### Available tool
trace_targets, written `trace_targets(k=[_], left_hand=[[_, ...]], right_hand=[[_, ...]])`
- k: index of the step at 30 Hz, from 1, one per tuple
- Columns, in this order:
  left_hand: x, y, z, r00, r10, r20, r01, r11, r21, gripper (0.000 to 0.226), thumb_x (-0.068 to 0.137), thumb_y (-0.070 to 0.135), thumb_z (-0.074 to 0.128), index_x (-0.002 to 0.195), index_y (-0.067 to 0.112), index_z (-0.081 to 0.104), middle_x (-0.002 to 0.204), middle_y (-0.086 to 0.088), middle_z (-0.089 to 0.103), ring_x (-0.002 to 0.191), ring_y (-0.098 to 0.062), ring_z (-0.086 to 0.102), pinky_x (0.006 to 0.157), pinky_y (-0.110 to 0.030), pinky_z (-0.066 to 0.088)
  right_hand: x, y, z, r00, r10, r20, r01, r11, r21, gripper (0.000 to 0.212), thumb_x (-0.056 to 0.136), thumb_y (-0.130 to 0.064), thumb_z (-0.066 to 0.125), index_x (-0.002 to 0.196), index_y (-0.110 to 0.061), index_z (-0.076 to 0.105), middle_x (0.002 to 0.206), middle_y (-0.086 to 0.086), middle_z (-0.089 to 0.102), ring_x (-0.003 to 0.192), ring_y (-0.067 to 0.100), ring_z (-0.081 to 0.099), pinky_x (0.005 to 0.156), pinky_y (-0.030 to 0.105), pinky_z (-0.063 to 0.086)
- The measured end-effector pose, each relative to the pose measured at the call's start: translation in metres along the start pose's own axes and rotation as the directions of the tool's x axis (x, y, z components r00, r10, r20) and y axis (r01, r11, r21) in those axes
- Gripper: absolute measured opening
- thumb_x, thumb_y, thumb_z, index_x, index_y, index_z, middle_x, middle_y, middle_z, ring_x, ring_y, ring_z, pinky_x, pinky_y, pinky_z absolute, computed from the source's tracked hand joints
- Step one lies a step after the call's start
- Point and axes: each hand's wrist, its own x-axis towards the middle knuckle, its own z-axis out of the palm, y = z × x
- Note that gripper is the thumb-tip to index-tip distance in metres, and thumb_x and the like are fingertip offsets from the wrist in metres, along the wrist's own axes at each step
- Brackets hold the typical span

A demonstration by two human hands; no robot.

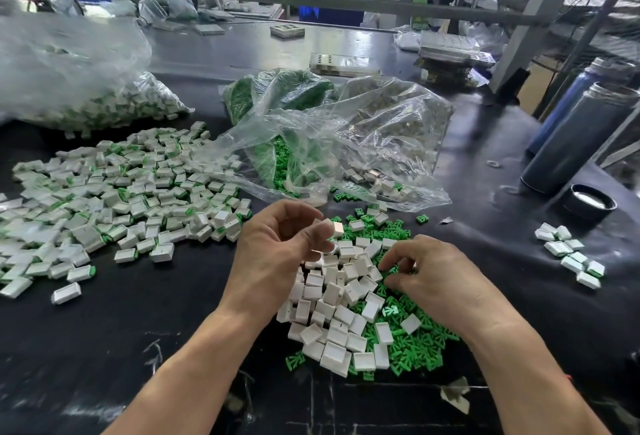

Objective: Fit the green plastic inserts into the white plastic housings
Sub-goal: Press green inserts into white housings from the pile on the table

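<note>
The right hand [427,275], nearest, curls its fingertips down into the loose green plastic inserts [408,348] heaped directly beneath its grip; whether it has pinched one cannot be told. Up and to its left, the left hand [277,244] pinches a small white plastic housing [336,228], raised above the pile on the black counter [138,330].

Lying heaped on the dark table [138,323]: empty white housings [332,299], tumbled every way. Spreading beneath and right of them: loose green inserts [412,341].
</note>
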Motion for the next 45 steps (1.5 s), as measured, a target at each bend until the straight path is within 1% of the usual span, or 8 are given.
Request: trace_targets(k=[4, 7, 12, 18, 26, 32, 39, 45], left_hand=[[0.001, 0.0, 0.0, 1.0, -0.018, -0.014, 0.018, 1.0, -0.013, 0.027, 0.072, 0.038, 0.084, 0.086, 0.018, 0.072, 0.081, -0.003, 0.076, 0.069, -0.016, 0.067, 0.06, -0.022, 0.054], [0.002, 0.0, -0.001, 0.999, -0.052, -0.006, 0.052, 0.997, -0.053, 0.026, 0.07, 0.038, 0.084, 0.084, 0.019, 0.072, 0.078, -0.003, 0.071, 0.066, -0.014, 0.059, 0.057, -0.023, 0.051], [0.001, 0.001, 0.0, 0.996, -0.078, 0.052, 0.087, 0.979, -0.183, 0.023, 0.072, 0.027, 0.082, 0.091, 0.016, 0.074, 0.088, -0.008, 0.074, 0.078, -0.021, 0.067, 0.067, -0.028, 0.058], [0.0, -0.002, 0.007, 0.988, -0.08, 0.135, 0.113, 0.96, -0.258, 0.033, 0.067, 0.025, 0.084, 0.099, 0.02, 0.081, 0.093, -0.006, 0.075, 0.086, -0.021, 0.071, 0.078, -0.029, 0.059], [-0.001, -0.009, 0.015, 0.991, -0.051, 0.128, 0.072, 0.983, -0.166, 0.022, 0.073, 0.011, 0.082, 0.093, 0.02, 0.079, 0.093, -0.008, 0.078, 0.086, -0.02, 0.074, 0.077, -0.029, 0.059], [-0.002, -0.008, 0.016, 0.992, -0.038, 0.117, 0.056, 0.987, -0.15, 0.022, 0.071, 0.015, 0.083, 0.093, 0.016, 0.078, 0.092, -0.009, 0.078, 0.083, -0.022, 0.074, 0.076, -0.03, 0.061], [-0.004, -0.009, 0.017, 0.994, 0.018, 0.103, -0.01, 0.997, -0.077, 0.019, 0.082, -0.001, 0.078, 0.092, 0.015, 0.076, 0.09, -0.007, 0.077, 0.077, -0.015, 0.07, 0.072, -0.024, 0.057], [-0.005, -0.009, 0.016, 0.995, 0.023, 0.098, -0.017, 0.998, -0.064, 0.013, 0.084, 0.014, 0.079, 0.096, 0.02, 0.079, 0.088, -0.006, 0.077, 0.074, -0.016, 0.069, 0.07, -0.023, 0.056]], right_hand=[[0.0, 0.003, 0.001, 1.0, -0.013, -0.023, 0.014, 0.999, 0.034, 0.015, 0.087, -0.036, 0.08, 0.081, -0.036, 0.067, 0.086, -0.017, 0.064, 0.075, 0.0, 0.058, 0.066, 0.022, 0.044], [0.001, 0.004, 0.002, 0.996, -0.006, -0.094, 0.028, 0.972, 0.235, 0.012, 0.089, -0.032, 0.079, 0.082, -0.033, 0.068, 0.079, -0.014, 0.071, 0.07, -0.002, 0.064, 0.062, 0.021, 0.047], [0.002, -0.005, 0.007, 0.984, -0.017, -0.18, 0.132, 0.752, 0.646, 0.014, 0.092, -0.017, 0.079, 0.09, -0.029, 0.072, 0.082, 0.0, 0.075, 0.065, 0.01, 0.07, 0.056, 0.018, 0.052], [0.001, -0.011, 0.018, 0.974, -0.089, -0.21, 0.216, 0.65, 0.729, 0.02, 0.097, -0.018, 0.072, 0.099, -0.037, 0.079, 0.069, -0.007, 0.062, 0.061, 0.012, 0.052, 0.059, 0.029, 0.044], [-0.004, -0.022, 0.021, 0.954, -0.154, -0.259, 0.301, 0.487, 0.82, 0.012, 0.092, -0.008, 0.077, 0.098, -0.018, 0.075, 0.072, -0.009, 0.07, 0.06, 0.002, 0.062, 0.057, 0.013, 0.048], [-0.006, -0.025, 0.02, 0.95, -0.158, -0.268, 0.311, 0.492, 0.813, 0.013, 0.091, -0.005, 0.077, 0.093, -0.018, 0.076, 0.071, -0.004, 0.07, 0.058, 0.004, 0.058, 0.055, 0.016, 0.046], [-0.006, -0.023, 0.019, 0.956, -0.159, -0.248, 0.295, 0.521, 0.801, 0.014, 0.092, -0.005, 0.075, 0.094, -0.018, 0.08, 0.065, -0.006, 0.067, 0.054, 0.009, 0.054, 0.051, 0.02, 0.046], [-0.004, -0.023, 0.023, 0.96, -0.139, -0.242, 0.279, 0.428, 0.86, 0.015, 0.093, -0.003, 0.073, 0.094, -0.017, 0.08, 0.067, 0.005, 0.068, 0.055, 0.016, 0.057, 0.052, 0.022, 0.049]])
